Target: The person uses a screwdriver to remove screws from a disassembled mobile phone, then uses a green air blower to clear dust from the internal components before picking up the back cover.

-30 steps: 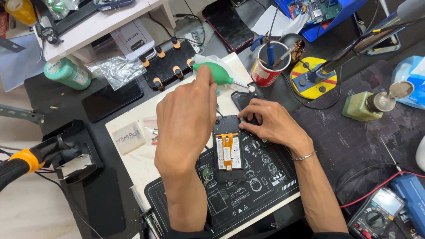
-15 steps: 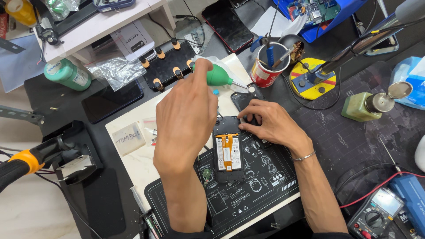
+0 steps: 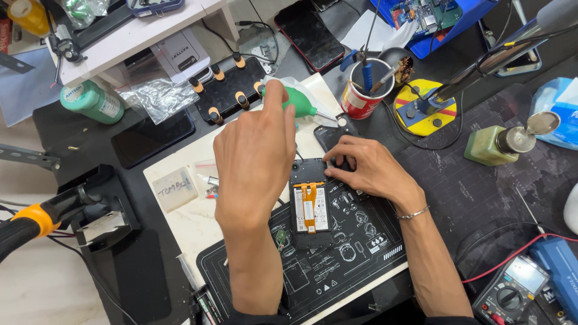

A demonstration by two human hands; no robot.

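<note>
An opened phone (image 3: pixel 310 207) with an orange ribbon cable over its battery lies face down on a black repair mat (image 3: pixel 337 265). My right hand (image 3: pixel 367 168) rests on the phone's top right corner, fingers spread flat and pressing it down. Raised just left of the phone, my left hand (image 3: pixel 256 159) has its fingertips closed around something small near a green rubber air blower (image 3: pixel 301 105). What the fingers grip is hidden behind the hand.
A red cup of tools (image 3: pixel 361 99), a yellow round stand (image 3: pixel 424 111) and a green bottle (image 3: pixel 497 144) sit to the right. A multimeter (image 3: pixel 512 289) is at the lower right. Left are a teal bottle (image 3: pixel 90 102), a black phone screen (image 3: pixel 150 138) and a handheld tool (image 3: pixel 60 207).
My left hand has shifted slightly up and left, toward the green blower. My right hand stays on the phone's top edge.
</note>
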